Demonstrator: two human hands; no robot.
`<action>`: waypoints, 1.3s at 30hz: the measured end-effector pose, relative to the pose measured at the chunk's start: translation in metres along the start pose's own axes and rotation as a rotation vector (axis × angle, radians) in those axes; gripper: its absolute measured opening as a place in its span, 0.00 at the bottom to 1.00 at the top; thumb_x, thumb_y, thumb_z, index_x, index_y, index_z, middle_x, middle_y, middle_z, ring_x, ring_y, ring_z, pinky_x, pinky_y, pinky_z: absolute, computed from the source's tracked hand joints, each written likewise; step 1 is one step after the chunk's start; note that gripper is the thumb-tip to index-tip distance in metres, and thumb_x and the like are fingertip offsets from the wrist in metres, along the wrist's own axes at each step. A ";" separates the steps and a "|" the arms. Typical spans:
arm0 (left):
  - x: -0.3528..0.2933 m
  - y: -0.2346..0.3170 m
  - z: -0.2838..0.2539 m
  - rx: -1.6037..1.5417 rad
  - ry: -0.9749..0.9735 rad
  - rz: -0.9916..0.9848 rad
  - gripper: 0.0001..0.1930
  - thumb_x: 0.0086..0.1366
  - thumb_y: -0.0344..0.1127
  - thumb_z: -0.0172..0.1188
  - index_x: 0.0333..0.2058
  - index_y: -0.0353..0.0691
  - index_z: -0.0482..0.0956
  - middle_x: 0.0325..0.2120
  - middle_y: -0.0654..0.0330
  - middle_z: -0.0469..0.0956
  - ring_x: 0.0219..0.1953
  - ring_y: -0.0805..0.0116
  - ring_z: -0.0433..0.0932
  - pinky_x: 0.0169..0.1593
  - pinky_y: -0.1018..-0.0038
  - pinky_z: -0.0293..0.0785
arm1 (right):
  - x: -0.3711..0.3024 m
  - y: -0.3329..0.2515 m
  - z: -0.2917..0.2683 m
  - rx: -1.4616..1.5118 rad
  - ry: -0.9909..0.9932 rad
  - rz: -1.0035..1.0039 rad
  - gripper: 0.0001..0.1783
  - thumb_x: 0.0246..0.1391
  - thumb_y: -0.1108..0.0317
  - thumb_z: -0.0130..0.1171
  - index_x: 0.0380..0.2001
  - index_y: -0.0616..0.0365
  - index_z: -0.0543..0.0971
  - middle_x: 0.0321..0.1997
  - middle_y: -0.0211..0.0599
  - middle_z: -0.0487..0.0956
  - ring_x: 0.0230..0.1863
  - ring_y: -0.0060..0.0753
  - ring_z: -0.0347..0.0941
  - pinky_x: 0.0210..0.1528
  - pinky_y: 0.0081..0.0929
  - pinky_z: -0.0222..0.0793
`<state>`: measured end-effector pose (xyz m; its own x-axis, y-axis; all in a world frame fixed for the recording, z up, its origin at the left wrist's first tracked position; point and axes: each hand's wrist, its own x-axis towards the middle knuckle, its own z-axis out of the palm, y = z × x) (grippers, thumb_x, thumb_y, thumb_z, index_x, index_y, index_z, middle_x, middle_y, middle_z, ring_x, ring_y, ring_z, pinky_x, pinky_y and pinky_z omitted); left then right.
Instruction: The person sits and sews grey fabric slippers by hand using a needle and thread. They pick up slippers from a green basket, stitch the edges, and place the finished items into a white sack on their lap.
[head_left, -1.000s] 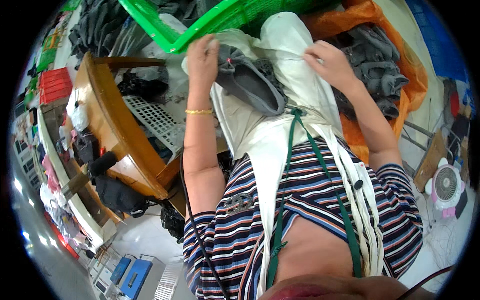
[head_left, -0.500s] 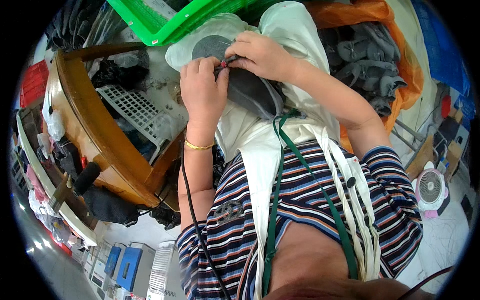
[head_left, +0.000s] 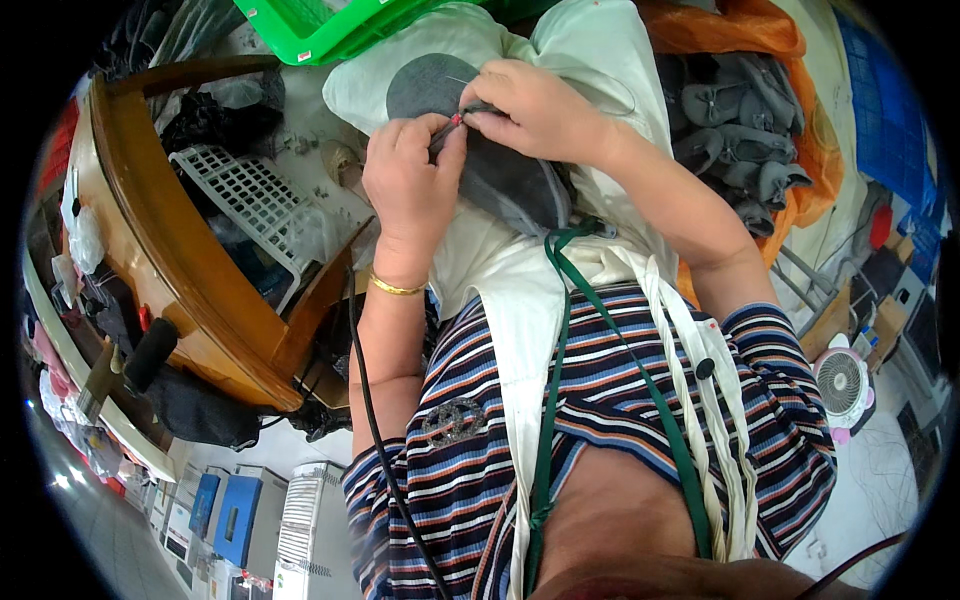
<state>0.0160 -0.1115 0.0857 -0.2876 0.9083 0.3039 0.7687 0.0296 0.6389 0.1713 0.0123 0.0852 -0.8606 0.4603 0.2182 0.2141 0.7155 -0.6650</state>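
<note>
A grey shoe (head_left: 505, 185) with a soft upper and a rounded end lies across my lap on white cloth (head_left: 590, 50). My left hand (head_left: 410, 175) pinches a dark strip at its middle, thumb against forefinger. From the other side my right hand (head_left: 535, 110) is closed on the same strip, fingertips almost touching those of the left. Between the fingertips shows a small red piece (head_left: 457, 119), too small to name. A thin needle-like line (head_left: 458, 79) sticks out beside my right fingers. The fingers hide part of the shoe.
An orange sack (head_left: 790, 120) holding several grey shoes (head_left: 740, 130) stands at the right. A green crate (head_left: 300, 35) lies ahead. At the left are a curved wooden table edge (head_left: 150, 220) and a white plastic basket (head_left: 240, 195). A small fan (head_left: 840, 380) stands at the lower right.
Both hands stay pinched on the shoe's strip, having shifted slightly right in view. The red piece shows a little more clearly between the fingertips. The green crate sits higher in the picture.
</note>
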 end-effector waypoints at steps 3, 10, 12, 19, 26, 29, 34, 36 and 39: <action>0.003 -0.003 -0.003 -0.046 -0.069 -0.050 0.09 0.55 0.35 0.68 0.32 0.41 0.80 0.29 0.58 0.78 0.33 0.55 0.75 0.36 0.64 0.71 | 0.002 -0.001 -0.002 0.059 -0.073 0.109 0.17 0.53 0.57 0.63 0.37 0.60 0.77 0.33 0.44 0.74 0.36 0.48 0.72 0.38 0.39 0.68; 0.017 0.007 -0.016 -0.005 -0.220 -0.246 0.14 0.60 0.42 0.65 0.35 0.36 0.78 0.30 0.53 0.80 0.33 0.49 0.77 0.37 0.62 0.73 | -0.014 -0.011 -0.008 -0.077 -0.149 0.203 0.17 0.52 0.57 0.64 0.27 0.61 0.74 0.29 0.44 0.74 0.31 0.49 0.73 0.33 0.39 0.69; 0.023 0.005 -0.018 -0.046 -0.309 -0.351 0.15 0.62 0.43 0.64 0.36 0.35 0.77 0.29 0.53 0.81 0.30 0.53 0.79 0.34 0.65 0.74 | -0.015 -0.014 -0.017 -0.150 -0.110 0.181 0.15 0.52 0.58 0.64 0.26 0.59 0.75 0.28 0.42 0.75 0.31 0.48 0.74 0.32 0.40 0.68; 0.036 -0.013 -0.012 -0.814 -0.254 -0.788 0.13 0.65 0.41 0.63 0.37 0.36 0.76 0.29 0.62 0.81 0.23 0.74 0.80 0.24 0.83 0.72 | 0.014 0.007 -0.023 -0.007 0.450 0.293 0.10 0.55 0.60 0.63 0.30 0.55 0.80 0.24 0.35 0.76 0.28 0.36 0.76 0.32 0.31 0.73; 0.028 -0.019 -0.001 -0.861 -0.145 -0.805 0.10 0.64 0.38 0.65 0.34 0.37 0.77 0.26 0.63 0.81 0.22 0.77 0.79 0.22 0.85 0.69 | 0.028 -0.008 0.014 1.961 0.551 0.417 0.19 0.67 0.55 0.49 0.27 0.56 0.75 0.27 0.33 0.76 0.32 0.33 0.74 0.47 0.38 0.74; 0.023 -0.021 0.003 -0.834 -0.063 -0.796 0.09 0.63 0.36 0.66 0.33 0.37 0.77 0.24 0.64 0.80 0.20 0.78 0.76 0.21 0.85 0.66 | 0.016 0.001 0.018 2.052 0.528 0.557 0.19 0.66 0.58 0.47 0.20 0.51 0.66 0.19 0.28 0.65 0.24 0.29 0.61 0.41 0.34 0.65; 0.013 -0.034 0.013 -0.917 -0.001 -0.841 0.08 0.62 0.35 0.67 0.31 0.39 0.77 0.22 0.66 0.79 0.17 0.79 0.71 0.21 0.84 0.65 | -0.030 -0.035 0.000 1.932 0.630 0.663 0.19 0.64 0.62 0.47 0.18 0.48 0.61 0.16 0.25 0.56 0.19 0.26 0.48 0.35 0.28 0.55; 0.011 -0.032 0.015 -0.921 0.009 -0.837 0.07 0.61 0.34 0.67 0.31 0.40 0.77 0.22 0.66 0.79 0.17 0.79 0.72 0.21 0.84 0.66 | -0.031 -0.017 0.003 1.926 0.584 0.549 0.18 0.66 0.62 0.46 0.20 0.50 0.64 0.19 0.27 0.61 0.23 0.26 0.55 0.39 0.29 0.58; 0.010 -0.031 0.013 -0.578 0.010 -0.524 0.06 0.62 0.33 0.65 0.34 0.38 0.79 0.25 0.64 0.79 0.24 0.74 0.76 0.28 0.77 0.72 | -0.020 -0.014 0.000 1.640 0.559 0.345 0.15 0.67 0.62 0.46 0.24 0.54 0.69 0.25 0.30 0.68 0.29 0.28 0.64 0.47 0.32 0.64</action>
<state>-0.0030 -0.0976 0.0600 -0.5385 0.8319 -0.1343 0.1124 0.2289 0.9669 0.1857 -0.0075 0.0903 -0.5591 0.8216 -0.1114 -0.6084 -0.4978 -0.6181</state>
